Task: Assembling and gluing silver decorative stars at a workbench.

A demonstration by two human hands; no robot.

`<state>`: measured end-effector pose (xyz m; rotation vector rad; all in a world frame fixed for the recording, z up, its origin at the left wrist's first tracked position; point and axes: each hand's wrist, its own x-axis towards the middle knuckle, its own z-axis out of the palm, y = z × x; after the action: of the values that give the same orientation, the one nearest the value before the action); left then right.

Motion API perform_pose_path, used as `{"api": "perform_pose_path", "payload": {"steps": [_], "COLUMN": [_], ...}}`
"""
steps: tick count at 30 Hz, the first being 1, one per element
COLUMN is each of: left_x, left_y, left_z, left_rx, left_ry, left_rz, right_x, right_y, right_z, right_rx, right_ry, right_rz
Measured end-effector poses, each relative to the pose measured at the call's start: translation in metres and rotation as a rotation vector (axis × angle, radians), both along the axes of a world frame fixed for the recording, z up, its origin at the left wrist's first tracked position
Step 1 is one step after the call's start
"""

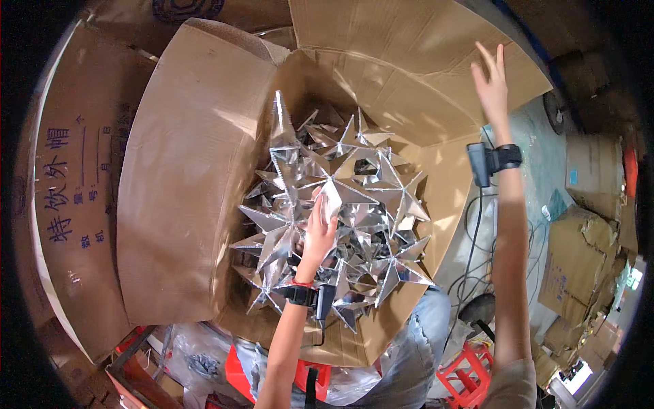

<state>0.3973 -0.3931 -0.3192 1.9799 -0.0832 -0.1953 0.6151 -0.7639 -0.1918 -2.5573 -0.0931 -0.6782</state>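
Observation:
A large open cardboard box (184, 177) stands in front of me, filled with several shiny silver star-shaped ornaments (340, 198). My left hand (319, 228) reaches down into the pile, fingers resting on one silver star; whether it grips it I cannot tell. A black band with a small device sits on that wrist. My right hand (492, 78) is raised high at the right with fingers spread, touching the edge of the box's upright back flap (409, 54). It holds nothing. A black device is strapped to that wrist too.
More cardboard boxes (579, 252) are stacked at the right on a floor with black cables (477, 238). Red plastic stools (466, 371) and clear plastic bags (191, 354) lie below the box. Another printed carton (68, 184) stands at the left.

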Motion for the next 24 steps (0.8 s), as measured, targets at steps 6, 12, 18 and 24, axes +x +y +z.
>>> {"api": "perform_pose_path", "payload": {"steps": [6,12,18,24], "left_x": [-0.010,0.026,0.073,0.033], "left_y": [0.001,0.014,0.010,0.001], "left_z": [0.045,0.073,0.072,0.077], "left_rx": [0.337,0.619,0.475,0.325], "left_ry": [-0.041,-0.255,-0.203,-0.063], "left_rz": [-0.008,0.201,0.484,0.358], "right_x": [0.020,0.075,0.066,0.028], "right_y": [0.031,0.006,-0.019,0.002], "right_z": [-0.005,-0.032,-0.193,-0.187], "right_rx": [-0.724,-0.186,0.365,0.192], "right_ry": [-0.024,0.029,0.890,0.967], "right_rz": [-0.350,-0.061,0.099,0.025]}}
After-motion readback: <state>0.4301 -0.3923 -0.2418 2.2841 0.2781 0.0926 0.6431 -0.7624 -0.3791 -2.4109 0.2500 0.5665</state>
